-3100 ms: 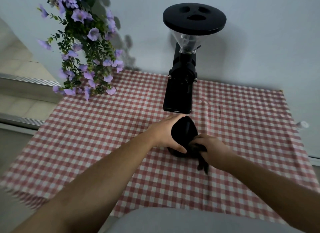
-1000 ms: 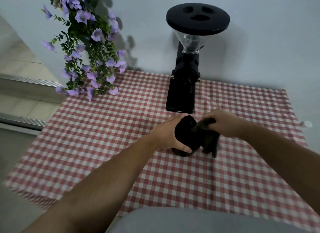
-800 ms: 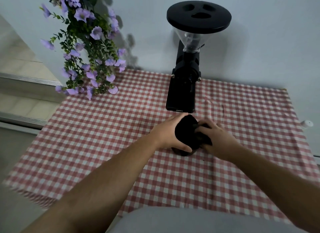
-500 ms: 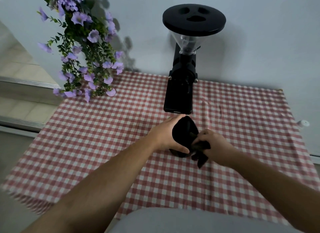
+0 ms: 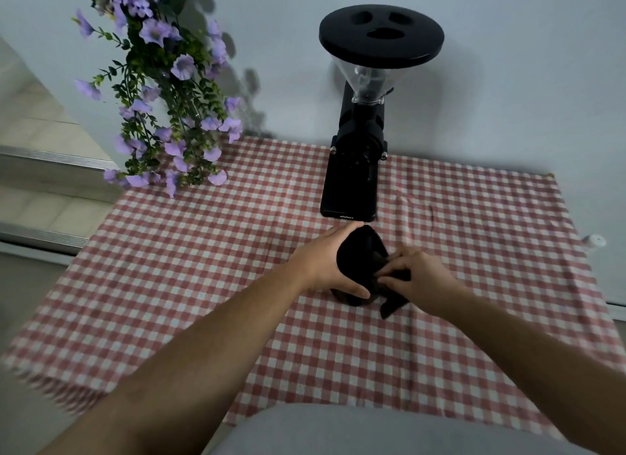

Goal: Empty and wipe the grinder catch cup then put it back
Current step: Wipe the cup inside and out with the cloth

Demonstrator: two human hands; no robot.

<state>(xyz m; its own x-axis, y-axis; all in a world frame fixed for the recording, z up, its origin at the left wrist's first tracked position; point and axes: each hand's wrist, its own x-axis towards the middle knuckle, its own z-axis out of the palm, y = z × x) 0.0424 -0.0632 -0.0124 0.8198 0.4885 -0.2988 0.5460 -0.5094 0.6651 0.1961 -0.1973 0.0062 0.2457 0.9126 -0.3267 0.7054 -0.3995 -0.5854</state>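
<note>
Moved: right hand point(image 5: 418, 278) has pushed its dark cloth point(image 5: 389, 303) back into the catch cup point(image 5: 359, 261).
Left hand point(image 5: 321, 263): fingers wrapped around the cup.
Right fingers: pinching the cloth.

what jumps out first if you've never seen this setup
The tall black grinder with its wide round lid stands at the back against the wall. Just in front, the left hand grips the black catch cup while the right hand presses a dark cloth into it.
</note>
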